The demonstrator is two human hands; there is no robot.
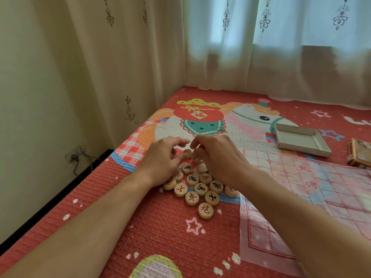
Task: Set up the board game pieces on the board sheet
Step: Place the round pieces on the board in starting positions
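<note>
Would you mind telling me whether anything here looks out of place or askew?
Yes: the wooden pieces sit heaped on the red mat, left of the board sheet, with none visible on its grid. The sheet itself lies wrinkled rather than flat.

We note the mat [160,227]: coral red in a waffle weave, scattered with white specks and pale pink outline stars, plus a cartoon white horse with an orange mane and a teal bridle. A red pouch motif sits on it, tied in yellow, over a teal bib with dark dots.

The game pieces [197,189] are pale natural wood discs; we see some faces with red characters, others with black.

The board sheet [321,189] is translucent pinkish white with a red grid and red characters.

The box tray [302,141] is off-white grey card.

The curtains [220,47] are sheer cream, with dark ornamental sprigs.
</note>
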